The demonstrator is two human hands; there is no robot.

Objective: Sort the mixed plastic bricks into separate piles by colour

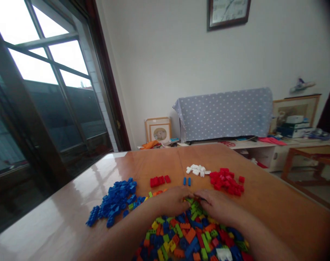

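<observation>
A large mixed pile of toy building bricks [190, 235] in green, orange, blue, yellow and red lies right in front of me. My left hand [175, 200] reaches over its far side with fingers bent, thumb close to a few green bricks. Facing it from the right, my right hand [212, 203] has its fingers curled inward over the same spot. The fingertips nearly meet, and whatever they pinch is too small or hidden to make out. Beyond the hands, two small blue bricks [187, 181] stand side by side, with a short row of red bricks [159, 180] to their left.
On the left of the wooden table [143, 159] is a heap of blue bricks [116, 199]. White bricks [197, 170] and a heap of red bricks [226, 182] lie at the back right. A low cabinet with a polka-dot cloth [224, 114] stands behind the table.
</observation>
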